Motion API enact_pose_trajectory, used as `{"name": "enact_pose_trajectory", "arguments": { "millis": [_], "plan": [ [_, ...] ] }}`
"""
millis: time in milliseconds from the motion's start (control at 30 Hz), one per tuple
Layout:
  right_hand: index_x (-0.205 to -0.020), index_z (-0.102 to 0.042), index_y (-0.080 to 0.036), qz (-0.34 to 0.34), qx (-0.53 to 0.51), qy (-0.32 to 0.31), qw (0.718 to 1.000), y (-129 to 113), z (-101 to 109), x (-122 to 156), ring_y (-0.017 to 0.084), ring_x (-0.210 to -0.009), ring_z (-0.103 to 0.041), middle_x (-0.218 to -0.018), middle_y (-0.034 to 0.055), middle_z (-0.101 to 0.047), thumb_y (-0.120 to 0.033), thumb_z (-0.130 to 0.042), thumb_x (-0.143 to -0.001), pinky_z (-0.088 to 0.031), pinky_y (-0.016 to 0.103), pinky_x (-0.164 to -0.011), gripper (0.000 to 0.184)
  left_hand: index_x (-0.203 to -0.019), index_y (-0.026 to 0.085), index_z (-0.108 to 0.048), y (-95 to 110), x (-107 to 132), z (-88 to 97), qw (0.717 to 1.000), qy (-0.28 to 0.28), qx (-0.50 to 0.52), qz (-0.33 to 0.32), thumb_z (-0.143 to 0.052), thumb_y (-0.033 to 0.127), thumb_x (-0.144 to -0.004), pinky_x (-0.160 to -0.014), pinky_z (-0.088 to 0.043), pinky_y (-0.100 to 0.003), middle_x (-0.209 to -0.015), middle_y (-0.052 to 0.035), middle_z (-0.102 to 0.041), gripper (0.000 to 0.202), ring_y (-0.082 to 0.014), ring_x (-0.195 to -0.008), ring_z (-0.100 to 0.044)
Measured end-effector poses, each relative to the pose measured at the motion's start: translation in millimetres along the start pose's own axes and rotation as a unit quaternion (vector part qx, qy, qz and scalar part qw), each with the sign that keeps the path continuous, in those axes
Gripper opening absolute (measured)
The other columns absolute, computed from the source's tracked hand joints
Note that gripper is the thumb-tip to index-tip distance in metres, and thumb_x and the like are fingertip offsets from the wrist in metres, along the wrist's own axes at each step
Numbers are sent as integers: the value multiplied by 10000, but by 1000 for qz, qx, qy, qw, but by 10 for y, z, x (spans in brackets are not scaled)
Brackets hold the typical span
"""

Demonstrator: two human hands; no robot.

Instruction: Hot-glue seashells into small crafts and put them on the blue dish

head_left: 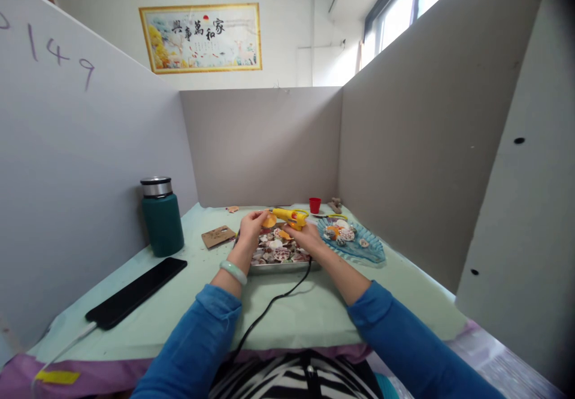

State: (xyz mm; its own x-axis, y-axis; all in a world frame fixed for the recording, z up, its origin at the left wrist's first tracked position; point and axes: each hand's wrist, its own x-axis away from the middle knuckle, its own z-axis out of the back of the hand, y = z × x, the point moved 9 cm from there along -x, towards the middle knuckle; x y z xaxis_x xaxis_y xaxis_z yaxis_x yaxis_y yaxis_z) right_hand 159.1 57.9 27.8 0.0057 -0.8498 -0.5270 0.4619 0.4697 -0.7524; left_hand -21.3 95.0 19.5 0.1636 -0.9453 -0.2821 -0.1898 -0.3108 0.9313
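Observation:
My left hand (252, 226) pinches an orange seashell (269, 220) above the near-middle of the table. In my right hand (306, 236) is a yellow hot glue gun (288, 215), its nozzle pointing left and close to the shell. Whether the nozzle touches the shell I cannot tell. Below both hands lies a metal tray (269, 269) filled with many small seashells (281, 255). A black cord (274, 301) runs from beneath my right hand over the tray's front edge towards me.
At right a blue glass dish (372, 254) holds several shells. Behind it stand a red cup (315, 205) and yellow-handled scissors (335, 215). On the left are a brown card (218, 236), a green bottle (162, 224) and a black phone (137, 291) on a cable. Grey partitions (265, 147) enclose the table.

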Motion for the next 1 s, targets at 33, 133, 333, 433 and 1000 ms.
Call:
{"name": "enact_pose_trajectory", "arguments": {
  "millis": [33, 133, 333, 433, 1000],
  "plan": [
    [-731, -674, -185, -3, -2, -1, 1000, -3, -4, 1, 156, -614, -570, -562, -19, -587, -417, -589, -705, -395, 217, -533, 248, -798, 127, -630, -3, -3, -2, 1000, -2, 0, 0, -760, 418, -595, -548, -503, -268, -752, -61, -650, 378, -155, -654, -606],
    [-713, -668, -189, -10, 1, 2, 1000, -3, -1, 0, 154, -611, -566, -552, -22, -579, -406, -592, -702, -389, 214, -528, 229, -814, 128, -636, -7, -11, 3, 1000, -2, -2, -2, -752, 416, -599, -534, -497, -255, -763, -62, -654, 378, -156, -664, -605],
    [-756, -679, -182, -9, 2, 6, 1000, 41, 12, -14, 156, -625, -568, -603, -12, -609, -429, -587, -713, -397, 222, -541, 267, -827, 122, -647, -1, -24, 12, 1000, 0, -28, -11, -734, 420, -621, -461, -429, -205, -744, -53, -641, 372, -125, -592, -571],
    [-765, -684, -182, -20, 3, 2, 1000, 83, 1, -19, 156, -599, -558, -588, -7, -602, -459, -582, -716, -389, 222, -511, 299, -821, 121, -649, -13, -20, -13, 1000, -13, -20, -3, -736, 425, -618, -447, -402, -193, -719, -46, -636, 375, -109, -555, -551],
    [-770, -678, -168, -22, 13, -9, 1000, 39, -4, -5, 158, -624, -567, -595, -2, -600, -451, -566, -720, -403, 234, -552, 308, -898, 107, -642, -11, 48, -132, 996, -79, 17, 23, -763, 391, -599, -397, -342, -182, -671, -3, -590, 429, -38, -403, -446]
  ]
}}
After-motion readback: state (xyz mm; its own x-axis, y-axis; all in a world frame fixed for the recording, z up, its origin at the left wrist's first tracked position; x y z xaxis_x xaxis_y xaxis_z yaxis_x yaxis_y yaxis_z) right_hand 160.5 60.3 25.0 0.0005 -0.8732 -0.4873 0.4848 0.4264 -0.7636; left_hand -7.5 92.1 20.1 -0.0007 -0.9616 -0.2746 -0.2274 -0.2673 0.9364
